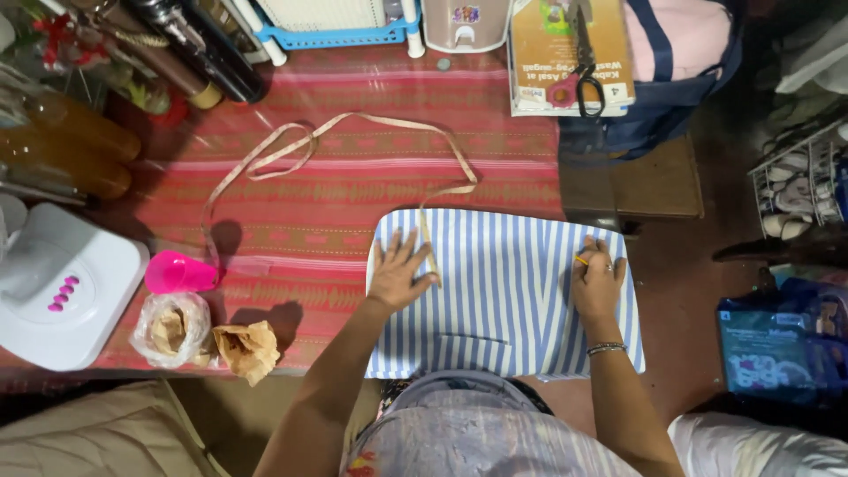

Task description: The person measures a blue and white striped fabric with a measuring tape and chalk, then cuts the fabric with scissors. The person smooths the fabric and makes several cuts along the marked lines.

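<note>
We press our left hand (399,272), fingers spread flat, on the striped cloth (503,296) at six o'clock, pinning the tape measure (344,141); our right hand (598,281) seemingly pinches a yellow pencil (581,260) near the cloth's three o'clock edge; red tablecloth (353,190) lies open toward eleven.

I'm looking at a home sewing corner: a counter (353,185) under a red woven cloth, a measuring tape (353,132), scissors (585,62), striped fabric (503,291), thermos flasks (203,44), and a shoe rack (799,190) alongside.
</note>
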